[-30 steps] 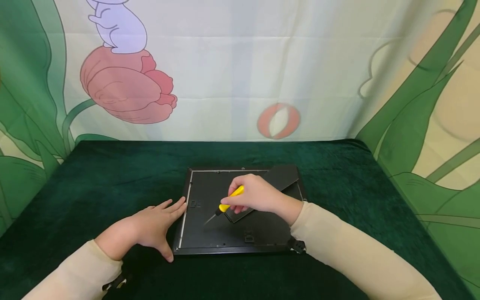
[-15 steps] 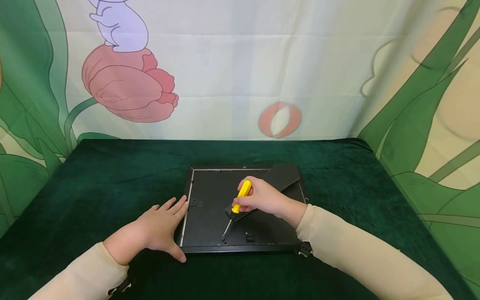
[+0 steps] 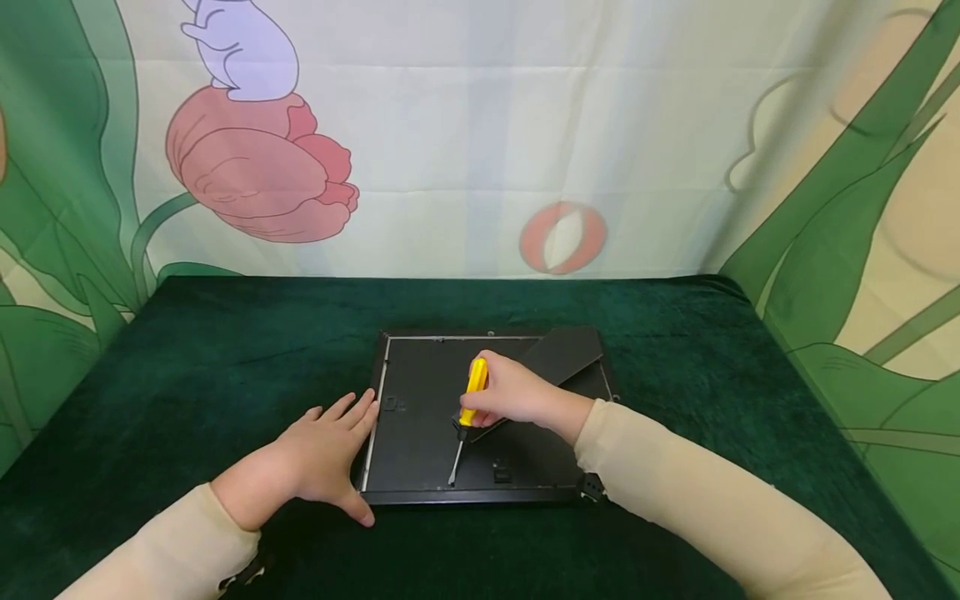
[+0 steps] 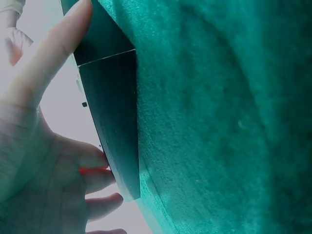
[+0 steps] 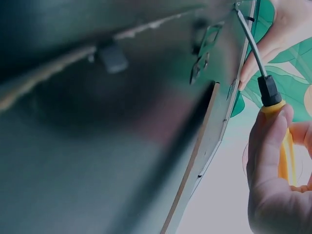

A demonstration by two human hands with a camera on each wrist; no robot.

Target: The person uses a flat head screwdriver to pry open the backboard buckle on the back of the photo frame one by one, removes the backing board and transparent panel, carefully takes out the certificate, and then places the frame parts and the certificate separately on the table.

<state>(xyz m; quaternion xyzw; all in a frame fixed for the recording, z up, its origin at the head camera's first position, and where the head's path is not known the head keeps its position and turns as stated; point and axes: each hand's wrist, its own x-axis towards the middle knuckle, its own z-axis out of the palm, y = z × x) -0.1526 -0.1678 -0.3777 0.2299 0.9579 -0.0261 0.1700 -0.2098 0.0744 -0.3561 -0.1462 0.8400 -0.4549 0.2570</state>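
Observation:
A black picture frame (image 3: pixel 420 450) lies face down, its back panel and slanted stand leg (image 3: pixel 566 350) showing. My right hand (image 3: pixel 510 390) grips the yellow handle of a screwdriver (image 3: pixel 475 387) over the panel. The screwdriver's tip is right at the near inner edge, by a small tab, left of a metal hanger (image 3: pixel 502 473). In the right wrist view, thumb and fingers curl round the handle of the screwdriver (image 5: pixel 287 151). My left hand (image 3: pixel 322 458) rests spread along the frame's left side, fingertips on the edge and thumb at the near left corner.
Dark green velvet cloth (image 3: pixel 247 350) covers the table under the frame. A printed curtain (image 3: pixel 420 150) hangs behind it. Small tabs line the frame's inner edge, and another hanger (image 3: pixel 390 404) sits near the left side.
The screwdriver has moved from over the panel's left part to the near inner edge and now stands steeper. The left hand stays on the frame, which shifts only slightly in view.

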